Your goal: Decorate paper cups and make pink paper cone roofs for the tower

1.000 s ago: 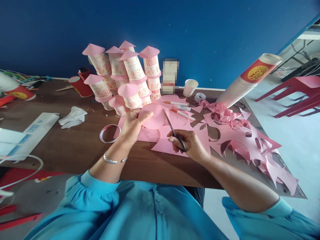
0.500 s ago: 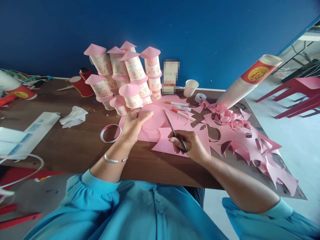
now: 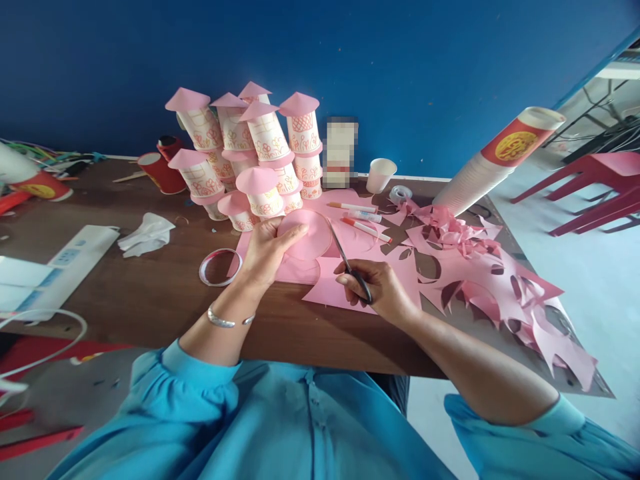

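A round pink paper disc [image 3: 313,235] is pinched at its left edge between the thumb and fingers of my left hand [image 3: 273,252]. My right hand [image 3: 373,287] grips the dark handles of a pair of scissors [image 3: 343,250], whose blades point up beside the disc's right edge. Beneath both lie pink paper sheets [image 3: 333,287] with curved cutouts. Behind my left hand stand decorated paper-cup towers [image 3: 305,140] with pink cone tops.
Markers [image 3: 367,229], a white cup [image 3: 381,175] and a tape roll [image 3: 401,194] lie behind the sheets. Pink scraps [image 3: 500,280] and a leaning cup stack [image 3: 480,173] are at right. A larger tape roll [image 3: 221,267], crumpled tissue [image 3: 147,235] and white power strip [image 3: 75,267] sit left.
The pink disc has tilted and turned slightly in my left hand. My right hand and the scissors stay almost in place.
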`<state>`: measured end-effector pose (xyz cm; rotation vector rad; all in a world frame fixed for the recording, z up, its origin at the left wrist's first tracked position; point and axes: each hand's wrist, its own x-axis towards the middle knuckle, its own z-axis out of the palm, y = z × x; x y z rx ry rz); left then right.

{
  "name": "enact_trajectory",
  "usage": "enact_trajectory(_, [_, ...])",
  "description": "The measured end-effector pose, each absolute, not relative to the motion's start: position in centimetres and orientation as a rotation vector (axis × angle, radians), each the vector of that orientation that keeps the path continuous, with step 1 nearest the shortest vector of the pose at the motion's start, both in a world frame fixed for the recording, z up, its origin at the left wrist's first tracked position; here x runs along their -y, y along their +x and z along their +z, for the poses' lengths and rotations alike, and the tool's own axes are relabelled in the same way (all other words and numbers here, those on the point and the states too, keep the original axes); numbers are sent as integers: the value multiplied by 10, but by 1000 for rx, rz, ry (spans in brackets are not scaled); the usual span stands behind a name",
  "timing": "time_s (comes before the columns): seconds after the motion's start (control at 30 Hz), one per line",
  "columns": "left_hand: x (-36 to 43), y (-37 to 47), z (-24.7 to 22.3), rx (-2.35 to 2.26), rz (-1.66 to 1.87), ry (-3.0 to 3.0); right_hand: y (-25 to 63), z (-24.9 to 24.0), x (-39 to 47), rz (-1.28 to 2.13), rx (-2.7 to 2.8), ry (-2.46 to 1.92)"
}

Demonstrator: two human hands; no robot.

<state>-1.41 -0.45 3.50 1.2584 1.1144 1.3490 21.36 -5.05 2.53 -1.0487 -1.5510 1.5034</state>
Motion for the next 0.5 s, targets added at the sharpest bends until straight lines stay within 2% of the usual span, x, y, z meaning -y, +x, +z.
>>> enact_trajectory(0.5, [5,-14,38,-1129,1372,1218,215,30,51,1500,1592,-1064])
